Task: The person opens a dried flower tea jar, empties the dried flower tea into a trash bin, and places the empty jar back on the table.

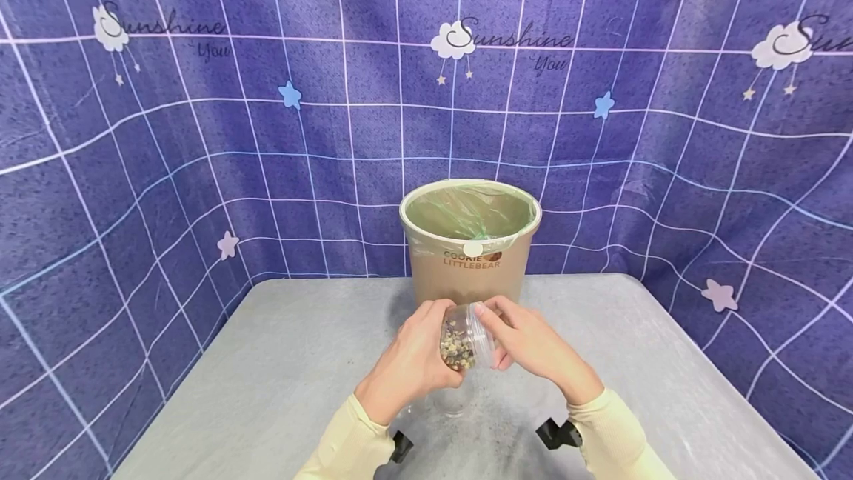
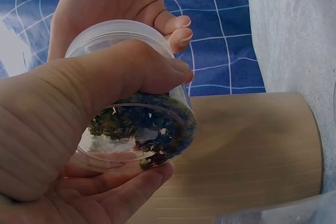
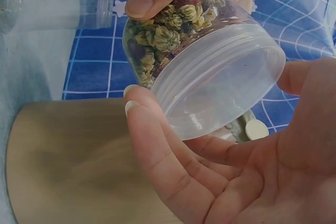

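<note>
The clear jar [image 1: 457, 315] is held above the grey table [image 1: 313, 347], tilted on its side, lid end toward three o'clock. Dried flowers [image 3: 167, 38] lie inside. The left hand [image 1: 415, 355], at nine o'clock of the jar, grasps its body between thumb and fingers. The right hand [image 1: 536, 341], at three o'clock, grips the translucent lid [image 3: 223, 85] around its rim. A beige bin [image 1: 429, 272] with a plastic liner [image 1: 460, 213] stands at twelve o'clock. A second clear container [image 1: 455, 404], partly hidden, is at six o'clock.
</note>
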Demonstrator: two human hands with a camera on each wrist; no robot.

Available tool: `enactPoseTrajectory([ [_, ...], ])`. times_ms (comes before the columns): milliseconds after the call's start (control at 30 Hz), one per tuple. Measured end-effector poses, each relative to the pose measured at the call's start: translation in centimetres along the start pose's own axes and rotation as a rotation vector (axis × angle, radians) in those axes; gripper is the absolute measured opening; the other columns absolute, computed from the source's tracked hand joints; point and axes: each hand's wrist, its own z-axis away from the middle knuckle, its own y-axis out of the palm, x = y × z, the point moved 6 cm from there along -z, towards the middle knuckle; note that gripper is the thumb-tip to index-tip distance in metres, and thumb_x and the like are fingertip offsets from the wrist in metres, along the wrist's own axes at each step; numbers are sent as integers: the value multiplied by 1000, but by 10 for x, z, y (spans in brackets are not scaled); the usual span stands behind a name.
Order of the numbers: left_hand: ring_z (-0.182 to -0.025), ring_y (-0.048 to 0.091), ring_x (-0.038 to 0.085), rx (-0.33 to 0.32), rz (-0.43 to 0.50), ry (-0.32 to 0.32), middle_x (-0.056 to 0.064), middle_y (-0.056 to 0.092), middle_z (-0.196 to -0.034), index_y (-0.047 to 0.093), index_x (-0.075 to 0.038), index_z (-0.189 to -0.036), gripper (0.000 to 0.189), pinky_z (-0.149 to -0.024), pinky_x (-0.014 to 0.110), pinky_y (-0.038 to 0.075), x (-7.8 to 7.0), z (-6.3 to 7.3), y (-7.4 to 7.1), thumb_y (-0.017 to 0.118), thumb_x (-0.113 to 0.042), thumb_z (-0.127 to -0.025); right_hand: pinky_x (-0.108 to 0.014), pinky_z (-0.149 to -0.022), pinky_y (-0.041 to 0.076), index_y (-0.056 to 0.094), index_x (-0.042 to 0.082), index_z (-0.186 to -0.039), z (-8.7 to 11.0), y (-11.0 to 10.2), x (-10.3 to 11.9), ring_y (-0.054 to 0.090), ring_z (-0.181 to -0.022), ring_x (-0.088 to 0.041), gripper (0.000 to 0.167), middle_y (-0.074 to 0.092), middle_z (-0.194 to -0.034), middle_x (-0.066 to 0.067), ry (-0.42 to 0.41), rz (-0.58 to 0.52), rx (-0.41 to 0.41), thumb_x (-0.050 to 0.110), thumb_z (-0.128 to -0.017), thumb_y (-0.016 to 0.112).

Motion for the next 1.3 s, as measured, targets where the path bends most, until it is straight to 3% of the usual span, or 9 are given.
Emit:
enactPoseTrajectory([
  [333, -98, 63, 18, 21, -4, -17, 3, 62, -117, 55, -10, -134, 92, -85, 35, 56, 0, -1, 0, 94, -17, -51, -38, -62, 59, 59, 17, -127, 2, -4, 3, 69, -62, -20, 46, 71, -84, -2, -47, 37, 38, 56, -103, 51],
  [600, -99, 63, 20, 20, 1, -13, 6, 63, -119, 55, -9, -134, 93, -86, 36, 56, 0, -1, 0, 95, -17, -51, -35, -64, 60, 55, 20, -132, 3, -6, 4, 70, -70, -19, 43, 71, -111, -7, -74, 21, 79, 51, -103, 56],
  [933, -99, 63, 19, 34, 16, -23, 6, 63, -121, 54, -9, -136, 93, -86, 36, 56, 1, 0, 1, 95, -17, -52, -35, -63, 60, 51, 28, -134, 4, -7, 4, 71, -71, -25, 40, 68, -112, -7, -122, 41, 102, 49, -101, 60],
  [1300, -98, 63, 19, 26, 18, -19, 5, 63, -118, 55, -9, -135, 93, -85, 36, 56, 2, 0, -1, 95, -17, -51, -33, -64, 57, 46, 32, -139, 6, -10, 10, 71, -73, -15, 44, 67, -126, -8, -236, 121, 116, 46, -101, 63],
])
